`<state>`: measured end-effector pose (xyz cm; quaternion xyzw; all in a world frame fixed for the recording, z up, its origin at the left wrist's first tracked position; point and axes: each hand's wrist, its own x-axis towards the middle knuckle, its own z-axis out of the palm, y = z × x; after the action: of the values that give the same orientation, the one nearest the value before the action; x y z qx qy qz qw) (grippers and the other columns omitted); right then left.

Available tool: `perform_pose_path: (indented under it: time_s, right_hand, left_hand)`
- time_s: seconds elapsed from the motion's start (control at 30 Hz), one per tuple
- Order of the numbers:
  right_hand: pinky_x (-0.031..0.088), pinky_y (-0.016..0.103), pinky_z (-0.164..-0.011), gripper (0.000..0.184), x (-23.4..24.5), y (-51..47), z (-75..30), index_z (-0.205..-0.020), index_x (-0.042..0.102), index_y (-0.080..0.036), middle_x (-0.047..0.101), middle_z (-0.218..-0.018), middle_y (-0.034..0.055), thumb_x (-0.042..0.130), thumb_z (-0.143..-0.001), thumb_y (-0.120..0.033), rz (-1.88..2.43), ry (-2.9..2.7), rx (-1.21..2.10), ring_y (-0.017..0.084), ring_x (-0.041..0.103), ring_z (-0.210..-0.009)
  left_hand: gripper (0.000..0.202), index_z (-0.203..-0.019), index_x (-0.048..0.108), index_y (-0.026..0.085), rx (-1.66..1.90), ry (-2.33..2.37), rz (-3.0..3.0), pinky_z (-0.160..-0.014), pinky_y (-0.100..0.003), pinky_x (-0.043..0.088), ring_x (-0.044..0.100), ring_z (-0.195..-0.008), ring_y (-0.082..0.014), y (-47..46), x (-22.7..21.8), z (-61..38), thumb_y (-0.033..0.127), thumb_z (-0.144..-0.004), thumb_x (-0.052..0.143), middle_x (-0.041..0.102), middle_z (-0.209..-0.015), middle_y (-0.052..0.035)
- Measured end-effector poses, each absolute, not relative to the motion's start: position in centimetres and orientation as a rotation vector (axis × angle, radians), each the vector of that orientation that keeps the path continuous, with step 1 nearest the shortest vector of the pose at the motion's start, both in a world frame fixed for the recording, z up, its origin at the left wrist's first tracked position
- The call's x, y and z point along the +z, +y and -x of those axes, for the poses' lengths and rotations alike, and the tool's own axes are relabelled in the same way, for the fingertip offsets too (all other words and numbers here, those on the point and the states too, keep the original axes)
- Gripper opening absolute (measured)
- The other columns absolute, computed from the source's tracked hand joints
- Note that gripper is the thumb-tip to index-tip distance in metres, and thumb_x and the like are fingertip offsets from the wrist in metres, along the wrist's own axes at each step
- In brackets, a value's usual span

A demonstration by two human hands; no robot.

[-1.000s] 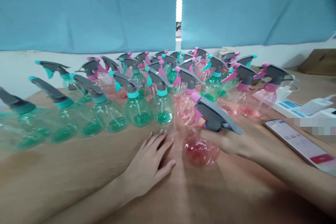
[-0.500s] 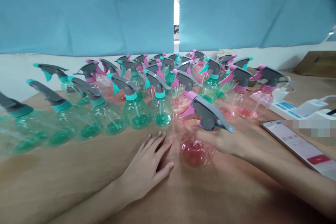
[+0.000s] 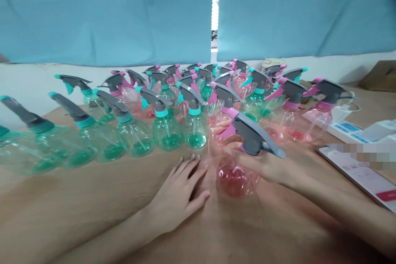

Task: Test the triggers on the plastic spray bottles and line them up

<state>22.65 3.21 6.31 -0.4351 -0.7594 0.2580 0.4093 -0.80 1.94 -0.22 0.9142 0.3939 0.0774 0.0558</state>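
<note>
Head view: our right hand [image 3: 265, 167] clasps a pink bottle [image 3: 235, 180].
Our left hand [image 3: 179, 198] lies open on the table [image 3: 93, 214].

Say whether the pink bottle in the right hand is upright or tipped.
Upright: the pink bottle stands on the table, grey sprayer head on top.

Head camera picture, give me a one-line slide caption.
Right hand grips a pink spray bottle at its neck; left hand lies flat on the table beside it.

Left hand [image 3: 179, 198] was left of the pink spray bottle [image 3: 236, 179], right hand [image 3: 264, 167] right of it. Both forearms were bare; fingernails were long and rounded.
</note>
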Motion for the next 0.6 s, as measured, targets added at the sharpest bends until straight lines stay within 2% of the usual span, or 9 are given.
perform_pose_path:
  time_s: [0.17,0.4,0.6]
  right_hand:
    - [0.057,0.038,-0.078,0.019,6.0,3.5,-23.0,-0.087,0.068,-0.023,0.072,-0.095,0.0047,0.05,-0.084,-0.028,1.069,-1.972,0.721,0.021,0.069,-0.084]
    - [0.058,0.038,-0.076,0.019,5.6,3.5,-23.5,-0.084,0.067,-0.026,0.069,-0.079,0.0027,0.051,-0.087,-0.035,1.119,-1.984,0.734,0.024,0.07,-0.09]
    - [0.058,0.031,-0.068,0.016,5.2,3.7,-23.8,-0.076,0.067,-0.025,0.069,-0.074,0.0009,0.054,-0.084,-0.027,1.127,-1.99,0.619,0.021,0.071,-0.083]
  left_hand:
    - [0.051,-0.14,0.045,0.019,0.257,1.19,-2.791,-0.11,-0.049,0.03,0.036,-0.136,-0.0293,1.9,-0.3,0.9,0.043,-0.096,0.051,0.041,-0.148,-0.0125]
    - [0.051,-0.139,0.046,0.017,0.258,1.188,-2.766,-0.11,-0.049,0.029,0.036,-0.136,-0.0303,1.9,-0.2,0.8,0.041,-0.095,0.053,0.042,-0.147,-0.0137]
    - [0.051,-0.139,0.046,0.018,0.282,1.181,-2.77,-0.11,-0.05,0.03,0.038,-0.135,-0.0304,1.9,-0.2,0.9,0.042,-0.095,0.052,0.043,-0.146,-0.0127]
